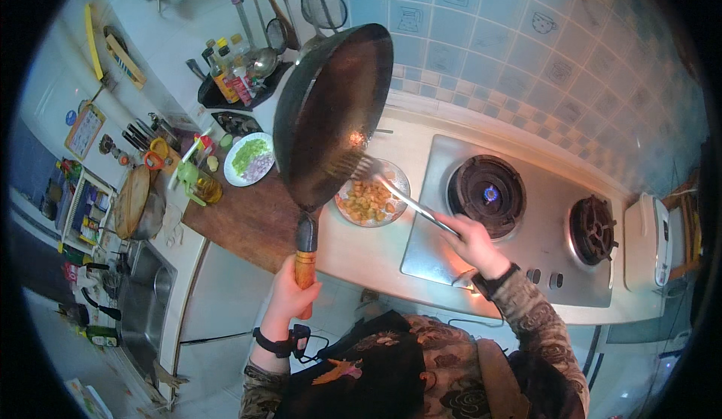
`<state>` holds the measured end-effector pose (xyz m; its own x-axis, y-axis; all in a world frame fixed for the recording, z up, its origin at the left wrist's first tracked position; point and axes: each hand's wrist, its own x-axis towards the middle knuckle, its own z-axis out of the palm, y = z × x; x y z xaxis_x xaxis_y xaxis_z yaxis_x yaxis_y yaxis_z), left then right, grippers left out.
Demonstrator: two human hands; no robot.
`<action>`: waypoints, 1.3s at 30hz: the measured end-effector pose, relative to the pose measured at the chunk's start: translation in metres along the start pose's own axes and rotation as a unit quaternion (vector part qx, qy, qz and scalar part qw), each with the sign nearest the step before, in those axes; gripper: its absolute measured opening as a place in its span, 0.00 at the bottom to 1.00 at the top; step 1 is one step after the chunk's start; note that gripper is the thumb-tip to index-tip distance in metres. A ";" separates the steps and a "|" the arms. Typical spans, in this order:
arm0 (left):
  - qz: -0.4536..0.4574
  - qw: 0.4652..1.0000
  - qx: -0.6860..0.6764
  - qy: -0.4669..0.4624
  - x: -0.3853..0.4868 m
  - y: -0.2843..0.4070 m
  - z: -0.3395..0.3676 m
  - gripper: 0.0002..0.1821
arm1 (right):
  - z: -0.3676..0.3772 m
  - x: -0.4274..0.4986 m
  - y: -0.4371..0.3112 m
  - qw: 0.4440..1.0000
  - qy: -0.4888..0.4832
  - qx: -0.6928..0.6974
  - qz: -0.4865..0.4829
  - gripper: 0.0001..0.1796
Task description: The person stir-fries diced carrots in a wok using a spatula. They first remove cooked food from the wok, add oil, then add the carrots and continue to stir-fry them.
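My left hand grips the wooden handle of a dark wok, tilted steeply on its side above the counter. In my right hand is the metal handle of a spatula, its slotted blade at the wok's lower rim. Below that rim, a patterned plate holds browned, diced food. A white plate with chopped green and pale purple pieces stands left of the wok. The left burner shows a small blue flame and has no pan on it.
A wooden cutting board lies beneath the wok's left side. Further left are an oil bottle, knives and a sink. Seasoning bottles stand in the corner under hanging utensils. A second burner and a white appliance are at right.
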<state>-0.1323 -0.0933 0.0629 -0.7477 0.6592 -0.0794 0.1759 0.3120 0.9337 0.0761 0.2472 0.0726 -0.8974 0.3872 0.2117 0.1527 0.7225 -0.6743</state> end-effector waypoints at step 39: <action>-0.197 0.734 -0.399 -0.513 0.065 0.055 0.195 0.26 | -0.104 -0.175 -0.004 0.715 0.179 0.592 0.326 0.13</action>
<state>-0.0466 0.1004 0.0410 0.3089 0.9210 -0.2375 -0.6619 0.3875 0.6417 0.2757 0.2359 0.1113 -0.5990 0.6960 -0.3960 -0.1583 -0.5877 -0.7935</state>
